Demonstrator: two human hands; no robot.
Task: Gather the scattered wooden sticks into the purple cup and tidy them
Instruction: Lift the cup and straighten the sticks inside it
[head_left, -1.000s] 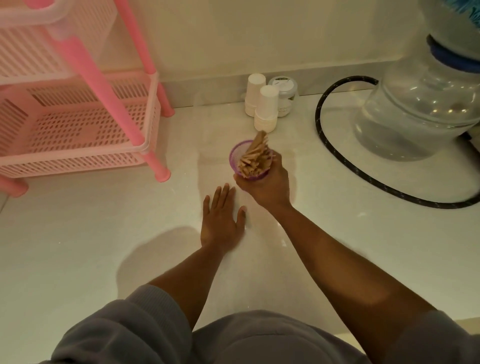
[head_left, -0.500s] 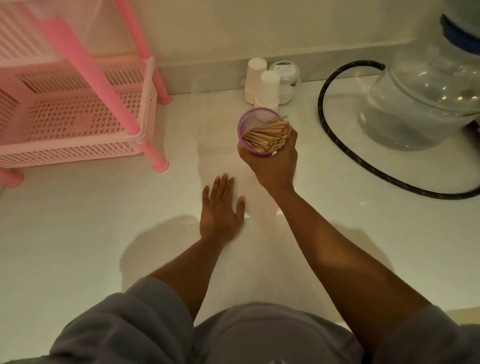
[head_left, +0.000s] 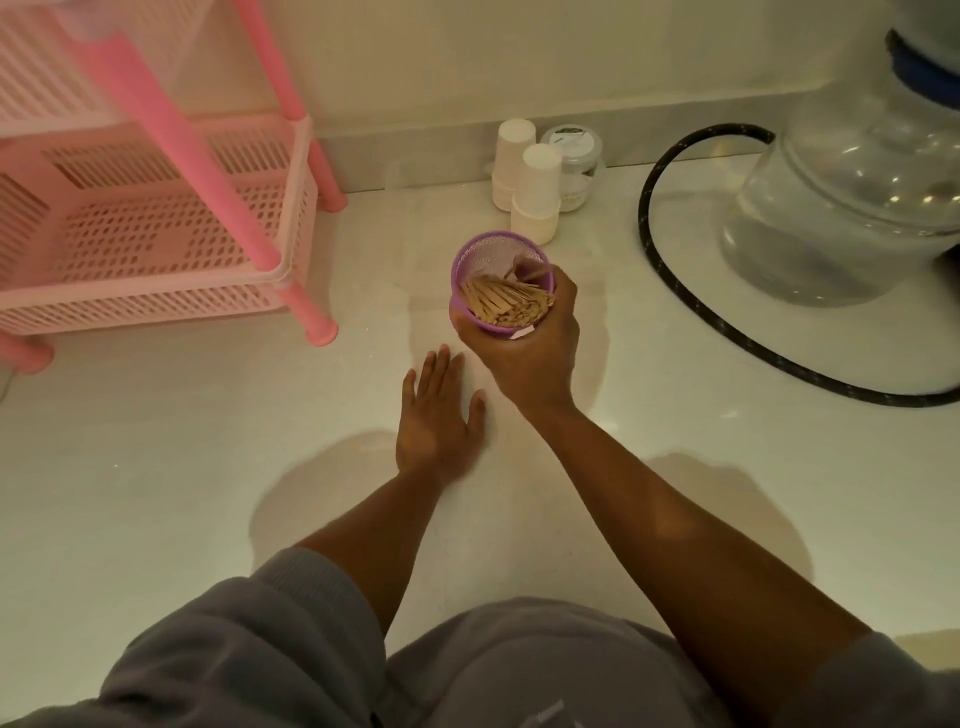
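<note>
Right hand (head_left: 530, 358) grips the purple cup (head_left: 483, 260) above the white floor (head_left: 156, 467), wooden sticks (head_left: 506, 306) bundled inside against its near wall, while left hand (head_left: 436, 431) lies flat, fingers straight, just beside.

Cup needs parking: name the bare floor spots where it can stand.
Bare floor lies left of the left hand, below the pink rack. More lies between the right hand and the black hose. Crowded: the wall by the white cups.
</note>
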